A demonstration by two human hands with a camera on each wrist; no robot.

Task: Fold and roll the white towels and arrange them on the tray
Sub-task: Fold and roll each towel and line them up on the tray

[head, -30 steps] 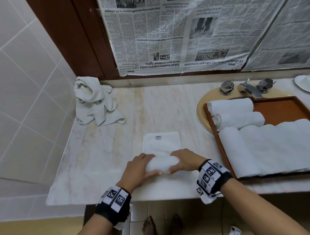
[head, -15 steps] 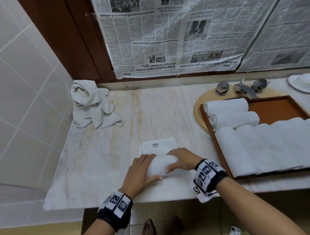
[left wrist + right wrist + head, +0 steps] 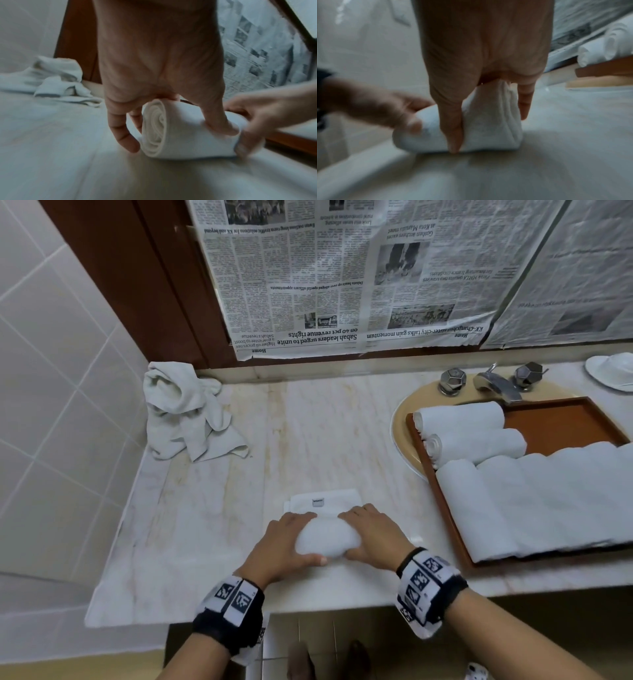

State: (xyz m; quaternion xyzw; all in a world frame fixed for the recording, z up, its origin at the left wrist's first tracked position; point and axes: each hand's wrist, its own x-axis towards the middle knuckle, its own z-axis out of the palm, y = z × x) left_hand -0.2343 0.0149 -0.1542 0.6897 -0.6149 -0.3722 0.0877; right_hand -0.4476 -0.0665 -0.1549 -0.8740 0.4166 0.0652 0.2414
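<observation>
White towel (image 3: 327, 537), half rolled near the counter's front edge (image 3: 342, 594), gripped by both hands.

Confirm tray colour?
Reddish-brown wood; the tray shows best in the head view, its bare far corner beside the rolled towels.

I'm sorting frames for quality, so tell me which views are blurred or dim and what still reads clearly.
Head view: evenly lit, sharp, wide-angle bend at the edges; both hands, left hand and right hand, grip the rolled towel.
Left wrist view: dim, bluish; the towel's spiral end reads clearly, the right hand is smeared.
Right wrist view: blurriest; the tray is soft.
</observation>
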